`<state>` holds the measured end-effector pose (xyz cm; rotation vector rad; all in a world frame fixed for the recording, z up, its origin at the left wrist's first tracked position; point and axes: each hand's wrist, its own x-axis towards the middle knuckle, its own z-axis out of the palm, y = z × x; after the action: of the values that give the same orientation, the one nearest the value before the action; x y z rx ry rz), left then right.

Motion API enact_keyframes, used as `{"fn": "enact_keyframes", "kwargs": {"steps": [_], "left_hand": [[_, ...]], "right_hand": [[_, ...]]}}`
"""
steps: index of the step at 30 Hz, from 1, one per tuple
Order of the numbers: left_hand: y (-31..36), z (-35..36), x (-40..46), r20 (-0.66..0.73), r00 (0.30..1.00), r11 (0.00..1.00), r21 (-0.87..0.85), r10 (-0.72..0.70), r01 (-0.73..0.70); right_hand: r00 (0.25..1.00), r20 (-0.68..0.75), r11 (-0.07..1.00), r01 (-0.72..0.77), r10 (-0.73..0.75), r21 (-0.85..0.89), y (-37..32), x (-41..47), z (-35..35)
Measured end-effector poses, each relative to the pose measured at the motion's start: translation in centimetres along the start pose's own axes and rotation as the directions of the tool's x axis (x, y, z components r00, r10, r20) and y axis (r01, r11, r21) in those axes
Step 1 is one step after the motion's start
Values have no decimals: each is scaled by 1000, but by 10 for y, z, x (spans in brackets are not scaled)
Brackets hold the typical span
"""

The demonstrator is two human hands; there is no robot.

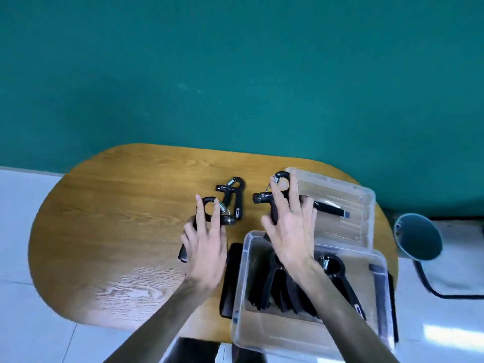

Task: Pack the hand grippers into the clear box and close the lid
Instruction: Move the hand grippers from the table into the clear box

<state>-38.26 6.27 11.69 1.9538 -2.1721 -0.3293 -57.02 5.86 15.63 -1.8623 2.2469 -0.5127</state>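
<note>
Two bare hands work over an oval wooden table [110,231]. Left hand [203,247] lies on a black spring hand gripper [209,213], fingers curled round its handle and ring end, gripping it on the table top. Right hand [290,226] has its fingers wrapped over a second black hand gripper [264,199], holding it at the near-left corner of the clear plastic lid [358,203]; whether it is lifted or still resting, cannot tell. Third loose black hand gripper [233,195] lies flat on the table between the two hands, just beyond the left-hand one, untouched. Clear plastic storage box [241,297] sits at the table's near right edge, open, partly overhanging. Inside it lie several black hand grippers [337,273], side by side; exact count blurred. Lid lies flat on the table just behind the box, with a black bar-shaped piece [331,209] showing at it. Black flat mat [229,279] sticks out from under the box's left side. Teal wall [235,74] behind; teal round bin [417,235] on the white tile floor [26,310] to the right.
</note>
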Motion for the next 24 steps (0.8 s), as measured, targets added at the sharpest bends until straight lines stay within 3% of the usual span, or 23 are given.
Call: {"fn": "enact_keyframes", "kwargs": {"steps": [8, 14, 24], "left_hand": [[107, -3, -48, 16, 991, 988, -79, 130, -129], [132, 24, -82, 86, 982, 986, -22, 169, -167], [130, 66, -106, 256, 966, 995, 80, 34, -57]], "right_hand": [[992, 10, 992, -122, 122, 5, 71, -87, -41], [979, 52, 980, -199, 198, 12, 113, -135, -35], [968, 158, 976, -208, 195, 71, 151, -165, -6]]}}
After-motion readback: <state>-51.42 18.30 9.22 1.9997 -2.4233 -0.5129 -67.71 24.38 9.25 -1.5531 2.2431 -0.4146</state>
